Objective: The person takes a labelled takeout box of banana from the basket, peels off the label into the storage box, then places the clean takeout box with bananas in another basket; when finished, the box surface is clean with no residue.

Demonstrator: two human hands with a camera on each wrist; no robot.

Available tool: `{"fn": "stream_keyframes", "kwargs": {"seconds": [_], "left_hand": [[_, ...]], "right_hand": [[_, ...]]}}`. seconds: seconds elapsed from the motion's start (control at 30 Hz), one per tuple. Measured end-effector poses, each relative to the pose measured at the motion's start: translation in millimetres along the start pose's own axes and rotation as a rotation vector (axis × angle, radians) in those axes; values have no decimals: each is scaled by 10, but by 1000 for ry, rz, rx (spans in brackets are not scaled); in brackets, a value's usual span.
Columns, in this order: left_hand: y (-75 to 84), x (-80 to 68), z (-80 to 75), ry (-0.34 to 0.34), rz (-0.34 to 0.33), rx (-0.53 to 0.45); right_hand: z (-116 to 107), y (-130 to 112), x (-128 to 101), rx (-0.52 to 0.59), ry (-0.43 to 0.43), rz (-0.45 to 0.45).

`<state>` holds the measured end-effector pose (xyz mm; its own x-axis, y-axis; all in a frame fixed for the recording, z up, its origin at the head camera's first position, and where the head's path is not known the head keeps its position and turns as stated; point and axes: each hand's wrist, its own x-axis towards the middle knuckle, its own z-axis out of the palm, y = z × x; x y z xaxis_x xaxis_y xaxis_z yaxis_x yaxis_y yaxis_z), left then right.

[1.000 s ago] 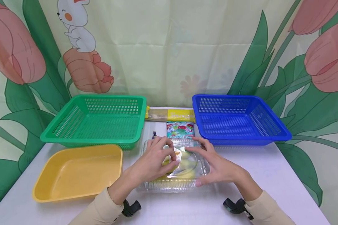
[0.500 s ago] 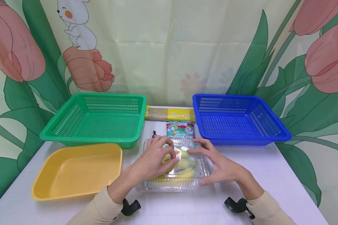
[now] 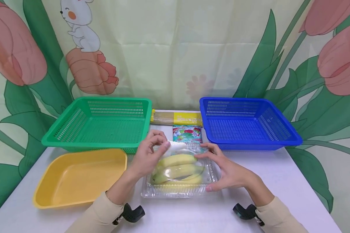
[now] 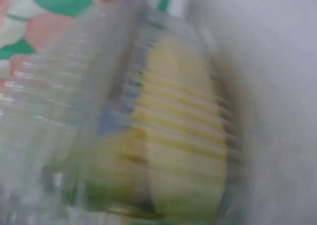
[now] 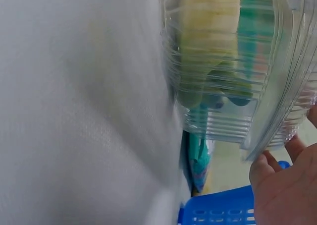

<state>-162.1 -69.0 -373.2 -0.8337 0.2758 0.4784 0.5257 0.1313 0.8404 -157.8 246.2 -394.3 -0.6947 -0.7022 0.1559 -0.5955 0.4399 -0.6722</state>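
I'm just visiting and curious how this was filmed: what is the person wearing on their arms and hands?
Both hands are bare, with no gloves or rings that show. The left hand and right hand come out of long cream-coloured sleeves. Under each wrist sits a small black device, another on the right, seemingly the wrist cameras.

The clamshell box is thin, clear, glossy plastic with ribbed walls; its lid glints. The bananas inside look smooth and matt. At 10 o'clock the green basket, and at 2 o'clock the blue basket, are perforated hard plastic. The yellow tray is smooth, slightly shiny plastic. The tabletop looks matt white. The backdrop is printed cloth with creases.
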Motion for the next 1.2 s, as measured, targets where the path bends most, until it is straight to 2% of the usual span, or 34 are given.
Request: {"fn": "stream_keyframes", "kwargs": {"seconds": [0.07,0.13,0.43,0.53,0.7,0.97,1.2], "left_hand": [[12,9,-47,54,-16,-89],[28,15,-76,75,-15,-99],[73,-10,-103,110,-93,-12],[101,-33,-149,121,-120,21],[186,-55,-272,96,-141,84],[217,-145,-536,117,-94,181],[290,-277,-867,146,-56,296]], "right_hand": [[-16,0,-3,-1,-7,-2],[-26,0,-6,-4,-11,2],[-22,-34,-28,-13,0,12],[-20,-37,-20,-15,-2,7],[-27,-35,-14,-16,2,2],[-19,-32,-8,-11,7,-3],[6,-1,-33,-16,6,-6]]}}
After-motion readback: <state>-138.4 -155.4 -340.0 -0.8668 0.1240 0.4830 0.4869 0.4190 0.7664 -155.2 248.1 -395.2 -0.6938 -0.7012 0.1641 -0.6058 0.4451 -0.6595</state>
